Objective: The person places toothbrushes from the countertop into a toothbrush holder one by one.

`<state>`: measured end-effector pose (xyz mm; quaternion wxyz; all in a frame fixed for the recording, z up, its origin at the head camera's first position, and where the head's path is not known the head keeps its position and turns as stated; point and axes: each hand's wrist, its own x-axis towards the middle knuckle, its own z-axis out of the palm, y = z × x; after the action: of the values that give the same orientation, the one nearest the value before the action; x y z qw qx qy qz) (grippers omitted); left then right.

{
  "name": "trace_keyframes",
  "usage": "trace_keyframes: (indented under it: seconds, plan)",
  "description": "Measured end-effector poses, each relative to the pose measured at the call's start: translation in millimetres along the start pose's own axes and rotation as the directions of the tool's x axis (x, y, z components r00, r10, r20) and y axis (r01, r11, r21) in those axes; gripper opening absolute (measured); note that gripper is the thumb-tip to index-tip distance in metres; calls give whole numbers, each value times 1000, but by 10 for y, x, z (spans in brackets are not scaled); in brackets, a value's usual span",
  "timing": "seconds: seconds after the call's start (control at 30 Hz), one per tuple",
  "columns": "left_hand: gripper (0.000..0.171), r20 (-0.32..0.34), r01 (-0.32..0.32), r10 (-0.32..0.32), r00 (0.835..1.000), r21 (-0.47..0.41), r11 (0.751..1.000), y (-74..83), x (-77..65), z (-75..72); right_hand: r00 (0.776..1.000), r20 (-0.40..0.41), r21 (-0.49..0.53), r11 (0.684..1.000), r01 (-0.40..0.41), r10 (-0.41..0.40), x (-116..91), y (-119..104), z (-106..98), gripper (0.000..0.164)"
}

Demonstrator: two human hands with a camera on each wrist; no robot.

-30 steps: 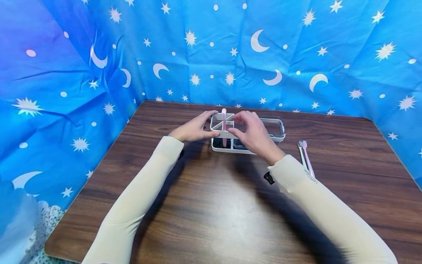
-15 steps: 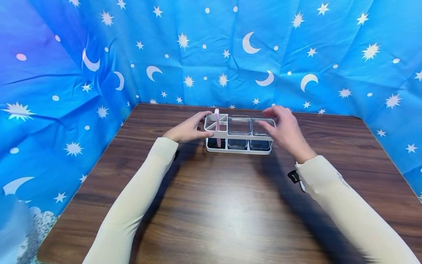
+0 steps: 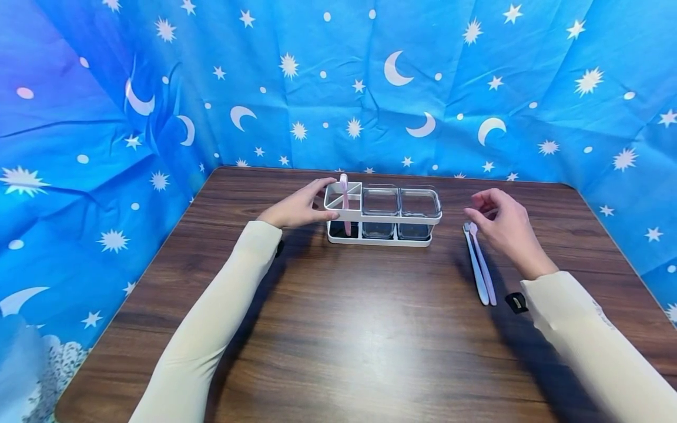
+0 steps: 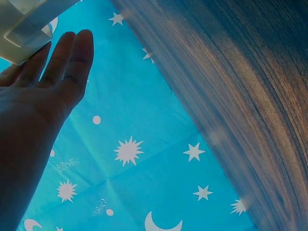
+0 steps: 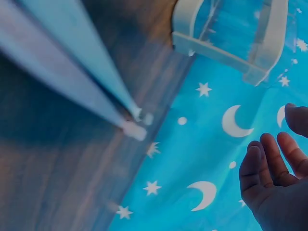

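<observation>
A white toothbrush holder [image 3: 383,217] stands at the back middle of the table. Upright in its divided left section is a pink toothbrush [image 3: 346,202]. Two clear cups, the middle one [image 3: 381,228] and the right one [image 3: 414,230], fill the other sections. My left hand [image 3: 298,207] holds the holder's left end between thumb in front and fingers behind. Loosely bent and holding nothing, my right hand [image 3: 502,226] hovers beside the heads of two toothbrushes on the table, one light blue [image 3: 478,275] and one pinkish purple [image 3: 486,271].
The brown wooden table [image 3: 359,329] ends at a blue cloth [image 3: 338,88] with white stars and moons, hung behind it and to the sides. Patterned fabric [image 3: 66,358] shows past the table's left edge.
My right hand has moved right, away from the holder and over to the two loose toothbrushes. My left hand keeps its hold on the holder's left end. The head view has shifted slightly.
</observation>
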<state>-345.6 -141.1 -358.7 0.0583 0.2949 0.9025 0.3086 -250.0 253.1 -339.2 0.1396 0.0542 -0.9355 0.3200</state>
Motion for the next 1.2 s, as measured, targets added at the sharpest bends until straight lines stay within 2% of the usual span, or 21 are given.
trace_keyframes:
  seconds: [0.3, 0.57, 0.73, 0.93, 1.1, 1.2]
  plan:
    - [89, -1, 9, -9, 1000, 15, 1000, -22, 6, 13, 1000, 9, 1, 1000, -14, 14, -61, 209, 31, 43]
    - [89, 1, 30, -30, 1000, 37, 999, -37, 7, 15, 996, 64, -35, 998, -55, 57, -123, 240, 56, 39]
    - [85, 2, 41, -41, 999, 39, 998, -12, -4, 10, 993, 65, -58, 994, -92, 96, -152, 273, 91, 39]
    - [88, -7, 23, -23, 1000, 2, 1000, 4, -10, 9, 992, 95, -61, 995, -81, 87, -170, 317, 86, 37]
    - [87, -8, 5, -5, 1000, -12, 1000, -2, -3, 16, 986, 124, -81, 991, -106, 116, -171, 380, 111, 39]
    - [85, -9, 9, -9, 1000, -11, 1000, 1, -5, 20, 981, 151, -89, 990, -107, 120, -181, 420, 126, 35]
